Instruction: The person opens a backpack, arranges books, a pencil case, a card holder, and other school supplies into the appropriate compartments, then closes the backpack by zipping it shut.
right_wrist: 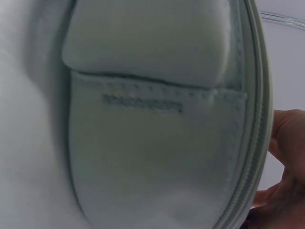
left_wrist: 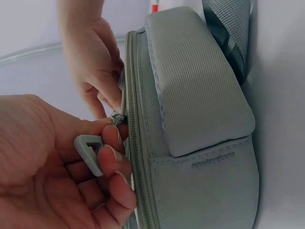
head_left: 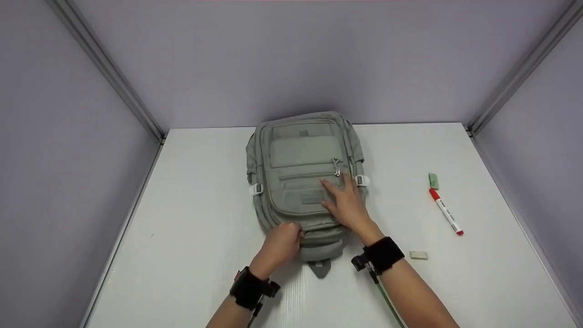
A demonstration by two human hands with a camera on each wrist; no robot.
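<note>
A grey-green backpack [head_left: 303,173] lies flat on the white table [head_left: 191,218], front side up, its top end toward me. My left hand [head_left: 280,243] pinches a grey zipper pull [left_wrist: 90,151] at the backpack's near left edge, beside the zipper track [left_wrist: 133,143]. My right hand [head_left: 346,200] lies flat on the front pocket with fingers straight, pressing the bag down. In the right wrist view the backpack [right_wrist: 152,138] fills the frame, blurred and very close.
A red-capped white marker [head_left: 446,212] and a small green eraser [head_left: 433,181] lie to the right of the bag. A pale eraser [head_left: 418,255] sits near my right wrist. Lilac walls with metal corner rails [head_left: 114,77] enclose the table.
</note>
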